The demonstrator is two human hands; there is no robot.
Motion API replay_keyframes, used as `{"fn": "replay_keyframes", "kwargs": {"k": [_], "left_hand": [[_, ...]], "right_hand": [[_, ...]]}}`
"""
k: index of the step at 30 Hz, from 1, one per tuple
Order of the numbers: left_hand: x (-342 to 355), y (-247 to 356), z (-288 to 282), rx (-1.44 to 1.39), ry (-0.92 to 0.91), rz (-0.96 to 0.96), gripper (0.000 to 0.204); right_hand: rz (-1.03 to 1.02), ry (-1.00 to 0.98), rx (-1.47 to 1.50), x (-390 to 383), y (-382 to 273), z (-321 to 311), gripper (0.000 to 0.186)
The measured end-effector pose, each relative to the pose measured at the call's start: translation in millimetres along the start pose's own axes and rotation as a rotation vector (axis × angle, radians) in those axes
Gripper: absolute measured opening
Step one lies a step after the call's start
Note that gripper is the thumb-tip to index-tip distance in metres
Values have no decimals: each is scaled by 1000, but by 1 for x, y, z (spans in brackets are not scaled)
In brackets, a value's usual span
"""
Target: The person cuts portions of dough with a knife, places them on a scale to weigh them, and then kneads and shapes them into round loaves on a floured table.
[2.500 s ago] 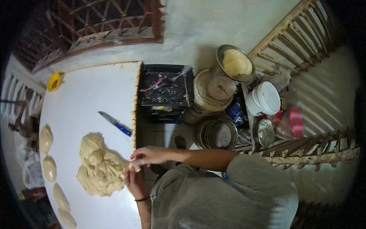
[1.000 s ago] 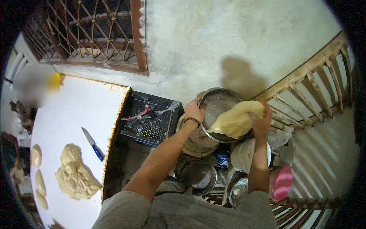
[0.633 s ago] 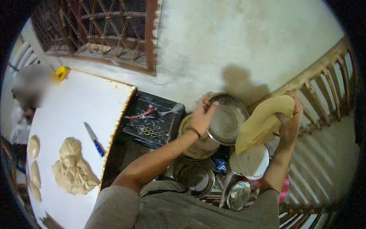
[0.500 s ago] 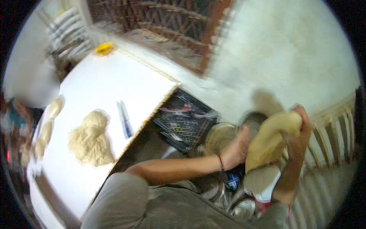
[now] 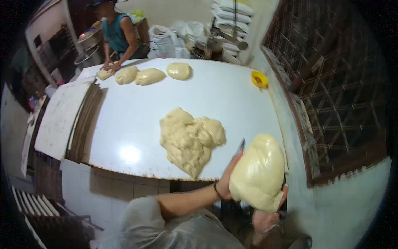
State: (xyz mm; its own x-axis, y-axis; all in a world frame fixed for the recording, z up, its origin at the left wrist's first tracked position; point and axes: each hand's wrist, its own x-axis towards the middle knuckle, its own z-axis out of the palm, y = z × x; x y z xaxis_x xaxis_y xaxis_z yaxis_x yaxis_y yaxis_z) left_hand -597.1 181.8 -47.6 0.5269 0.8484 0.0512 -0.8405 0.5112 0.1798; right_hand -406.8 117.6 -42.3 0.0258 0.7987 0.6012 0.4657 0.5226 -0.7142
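Note:
Both my hands hold a big, smooth, pale lump of dough (image 5: 259, 172) above the near right corner of the white table (image 5: 132, 120). My left hand (image 5: 227, 179), with a dark band at the wrist, presses on the lump's left side. From below, my right hand (image 5: 265, 219) supports it. A larger, rough mass of dough (image 5: 190, 139) lies on the table just left of the lump. Between the two, a knife blade (image 5: 240, 145) pokes out behind my left hand.
At the table's far end another person (image 5: 118, 33) works a small dough piece (image 5: 103, 74), beside three shaped pieces (image 5: 149, 76). A yellow bowl (image 5: 259, 79) sits at the far right edge. Flat boards (image 5: 62, 116) are stacked on the left. A lattice window (image 5: 331, 91) lines the right.
My hands lifted the dough lump out of a metal bowl among the pots beside the table. The view has swung round to the table, and the lump is now at its corner.

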Motion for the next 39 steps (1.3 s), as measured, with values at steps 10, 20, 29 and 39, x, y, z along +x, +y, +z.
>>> {"fn": "replay_keyframes", "kwargs": {"k": [10,20,29,39], "left_hand": [[-58,202,-105,214,208,289,79],[126,390,-100,574,102,762,69],[276,452,-303,2122,517,515,77],[110,435,-369,2134,440,-385,63]], "right_hand": [[930,-302,1652,81,109,274,73],[1114,-37,693,136,144,280,47],[1580,332,89,-20,141,190,26],[768,-163,-727,-31,271,237,59]]}}
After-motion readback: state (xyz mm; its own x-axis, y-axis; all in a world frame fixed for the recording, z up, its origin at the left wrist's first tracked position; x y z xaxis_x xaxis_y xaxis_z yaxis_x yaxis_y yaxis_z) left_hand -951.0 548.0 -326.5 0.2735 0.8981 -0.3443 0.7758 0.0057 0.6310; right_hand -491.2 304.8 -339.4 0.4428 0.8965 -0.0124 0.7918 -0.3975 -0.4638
